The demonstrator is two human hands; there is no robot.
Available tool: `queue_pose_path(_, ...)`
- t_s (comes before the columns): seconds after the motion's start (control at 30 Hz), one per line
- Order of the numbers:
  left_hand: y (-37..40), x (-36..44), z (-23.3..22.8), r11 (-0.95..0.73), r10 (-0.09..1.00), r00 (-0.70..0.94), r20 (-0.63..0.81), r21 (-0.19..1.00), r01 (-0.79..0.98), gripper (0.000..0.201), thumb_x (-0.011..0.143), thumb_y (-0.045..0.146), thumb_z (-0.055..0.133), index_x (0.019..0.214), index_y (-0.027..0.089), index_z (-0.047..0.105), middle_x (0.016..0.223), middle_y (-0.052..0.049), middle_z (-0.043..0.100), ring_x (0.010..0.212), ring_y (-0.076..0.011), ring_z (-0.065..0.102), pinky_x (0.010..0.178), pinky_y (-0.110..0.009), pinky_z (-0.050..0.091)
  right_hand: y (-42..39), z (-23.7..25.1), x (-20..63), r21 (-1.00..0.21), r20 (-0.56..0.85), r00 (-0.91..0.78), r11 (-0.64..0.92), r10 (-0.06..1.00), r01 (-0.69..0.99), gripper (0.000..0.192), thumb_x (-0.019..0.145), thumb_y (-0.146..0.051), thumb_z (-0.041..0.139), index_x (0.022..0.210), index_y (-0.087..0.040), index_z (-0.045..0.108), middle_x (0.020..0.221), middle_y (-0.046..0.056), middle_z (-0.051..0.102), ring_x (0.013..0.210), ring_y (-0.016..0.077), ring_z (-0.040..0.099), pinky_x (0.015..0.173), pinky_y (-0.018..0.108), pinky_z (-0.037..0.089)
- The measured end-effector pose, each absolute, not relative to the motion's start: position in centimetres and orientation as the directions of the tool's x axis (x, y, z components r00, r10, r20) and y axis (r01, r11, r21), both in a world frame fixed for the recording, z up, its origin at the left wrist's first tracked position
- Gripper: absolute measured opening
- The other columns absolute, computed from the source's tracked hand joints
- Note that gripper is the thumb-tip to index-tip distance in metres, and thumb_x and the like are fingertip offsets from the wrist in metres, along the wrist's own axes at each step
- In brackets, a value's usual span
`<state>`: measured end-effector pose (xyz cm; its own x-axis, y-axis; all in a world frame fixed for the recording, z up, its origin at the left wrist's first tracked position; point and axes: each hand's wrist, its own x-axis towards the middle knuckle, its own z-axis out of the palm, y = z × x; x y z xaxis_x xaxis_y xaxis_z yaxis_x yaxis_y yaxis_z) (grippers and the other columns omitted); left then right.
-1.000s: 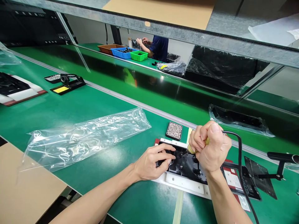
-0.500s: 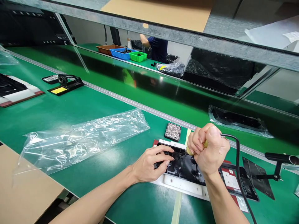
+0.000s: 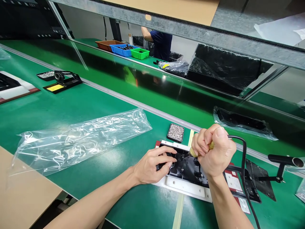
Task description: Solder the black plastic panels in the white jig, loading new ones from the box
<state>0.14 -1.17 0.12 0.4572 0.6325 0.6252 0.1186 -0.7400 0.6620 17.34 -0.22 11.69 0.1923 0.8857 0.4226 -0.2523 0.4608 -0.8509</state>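
In my right hand is a soldering iron, my fist wrapped round its yellowish handle. Its black cord loops out behind the fist, and its tip points down-left at a black plastic panel. That panel lies in a white fixture on the bench. My left hand rests over the panel's left end with its fingers apart, touching it. Whether something tiny lies under the left fingertips cannot be seen. Just behind the fixture sits a small black tray full of tiny metal pieces.
A clear plastic bag lies on the left of the green bench. At right stands a tubular iron holder beside a black frame. Farther left is another stand with a yellow sponge. A metal shelf crosses overhead; a person works beyond.
The view has shifted slightly. Both hands keep nearly the same places over the panel, the iron still in my right fist.
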Motion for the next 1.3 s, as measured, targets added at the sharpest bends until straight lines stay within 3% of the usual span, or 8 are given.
queue_pose_path(0.73, -1.11, 0.23, 0.35, -0.733, 0.639, 0.462, 0.615, 0.668, 0.124, 0.025, 0.095, 0.012, 0.057, 0.110, 0.014, 0.076, 0.124, -0.012, 0.070, 0.079, -0.0145, 0.072, 0.079, -0.030, 0.063, -0.37, 11.70, 17.16, -0.858, 0.430, 0.210, 0.469, 0.878, -0.209, 0.045, 0.099, -0.039, 0.058, 0.062, -0.020, 0.043, 0.048, -0.008, 0.031, 0.037, 0.0057, 0.026, 0.034, 0.018, 0.024)
queue_pose_path(1.3, -1.05, 0.37, 0.24, -0.736, 0.638, 0.449, 0.625, 0.668, 0.115, 0.023, 0.095, 0.012, 0.057, 0.107, 0.013, 0.076, 0.122, -0.012, 0.070, 0.074, -0.0124, 0.068, 0.073, -0.029, 0.060, -0.27, 11.66, 17.29, -0.843, 0.447, 0.197, 0.484, 0.873, -0.233, 0.044, 0.099, -0.038, 0.058, 0.061, -0.020, 0.043, 0.046, -0.008, 0.031, 0.036, 0.0056, 0.026, 0.034, 0.017, 0.025)
